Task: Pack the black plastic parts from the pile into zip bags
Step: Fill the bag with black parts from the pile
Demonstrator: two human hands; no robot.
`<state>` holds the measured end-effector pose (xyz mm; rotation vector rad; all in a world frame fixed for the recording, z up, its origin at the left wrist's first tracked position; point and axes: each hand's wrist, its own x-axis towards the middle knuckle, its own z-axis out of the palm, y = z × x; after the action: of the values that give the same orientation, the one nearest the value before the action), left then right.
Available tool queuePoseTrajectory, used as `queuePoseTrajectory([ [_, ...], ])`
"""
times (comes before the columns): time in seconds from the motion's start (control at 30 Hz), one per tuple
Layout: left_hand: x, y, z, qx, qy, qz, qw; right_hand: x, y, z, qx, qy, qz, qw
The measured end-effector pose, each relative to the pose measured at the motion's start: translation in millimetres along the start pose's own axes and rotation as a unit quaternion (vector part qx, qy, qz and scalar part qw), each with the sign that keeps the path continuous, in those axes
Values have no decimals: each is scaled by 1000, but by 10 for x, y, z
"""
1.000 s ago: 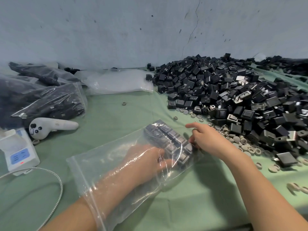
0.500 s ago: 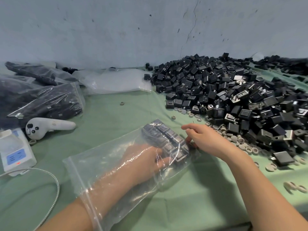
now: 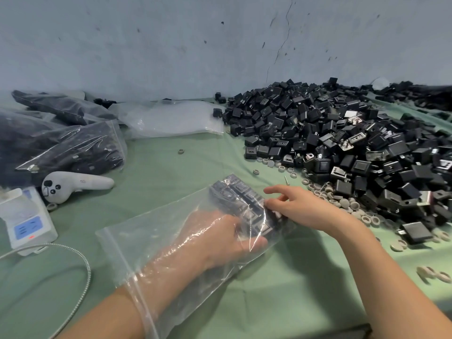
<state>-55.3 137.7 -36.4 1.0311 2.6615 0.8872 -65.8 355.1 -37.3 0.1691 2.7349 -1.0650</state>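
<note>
- Both hands have barely shifted over the last second; the right hand (image 3: pixel 305 209) has settled a touch lower against the zip bag (image 3: pixel 151 238).
- Its forefinger sticks out while the other fingers curl onto the bag's closed end; whether they pinch the plastic cannot be told.
- The left hand (image 3: pixel 220 238) lies inside the bag, fingers stretched out against the rows of black parts (image 3: pixel 242 199) packed at the bottom.
- The pile (image 3: pixel 342 138) of loose parts sits to the right on the green cloth (image 3: pixel 281 289).
</note>
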Motion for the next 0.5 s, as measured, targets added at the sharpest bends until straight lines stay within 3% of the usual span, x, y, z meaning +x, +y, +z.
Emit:
queuePoseTrajectory([
  [0.13,1,-52,26,-51,-1,-2,999,-36,21,-98,22,-58,8,998],
  [0.3,-19,-78,-4,-26,-1,6,1000,-137,14,-203,37,-132,13,990],
  [0.5,-21,-86,-48,83,19,-5,996,-173,-38,-191,-19,-166,17,986],
])
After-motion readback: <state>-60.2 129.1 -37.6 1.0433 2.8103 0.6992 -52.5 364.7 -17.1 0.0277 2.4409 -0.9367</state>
